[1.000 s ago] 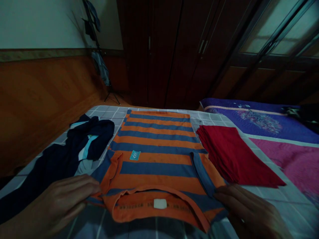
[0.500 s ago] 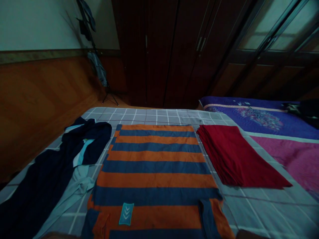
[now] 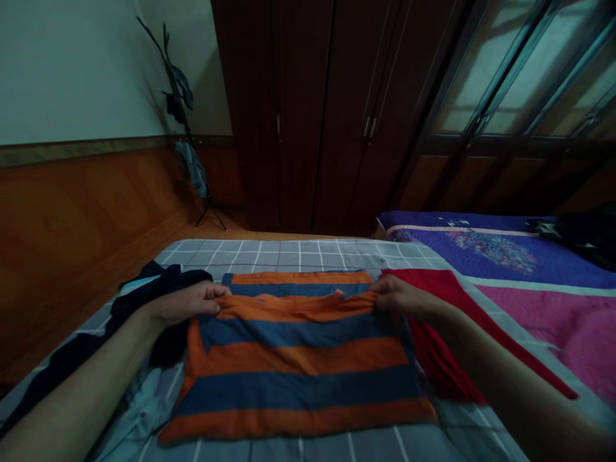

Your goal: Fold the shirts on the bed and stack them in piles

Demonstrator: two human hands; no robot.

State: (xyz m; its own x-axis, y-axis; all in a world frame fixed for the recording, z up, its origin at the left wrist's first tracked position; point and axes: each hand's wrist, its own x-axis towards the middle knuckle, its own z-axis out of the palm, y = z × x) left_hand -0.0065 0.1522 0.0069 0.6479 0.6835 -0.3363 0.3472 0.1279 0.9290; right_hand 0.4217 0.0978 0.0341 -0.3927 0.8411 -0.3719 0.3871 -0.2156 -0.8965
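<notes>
An orange and blue striped shirt (image 3: 298,356) lies on the checked bedsheet, its near part folded over towards the far end. My left hand (image 3: 195,300) pinches the folded part at its left corner. At the right corner my right hand (image 3: 397,295) grips the same cloth, fingers closed. Between the hands the gathered upper edge stretches across, slightly raised and wrinkled. A strip of the shirt's far end shows flat beyond it. The sewn patch is hidden now.
A dark navy garment (image 3: 81,346) with light blue parts lies on the left. Folded red cloth (image 3: 447,295) is at the right, partly behind my right arm. Beyond the checked sheet (image 3: 312,253) stand a wardrobe (image 3: 303,128) and a coat stand (image 3: 185,128). A purple and pink bedspread (image 3: 433,224) lies far right.
Both hands have come into view holding the striped shirt. Its near end has been lifted and folded away from me over the far part. The view has tilted up a little.
</notes>
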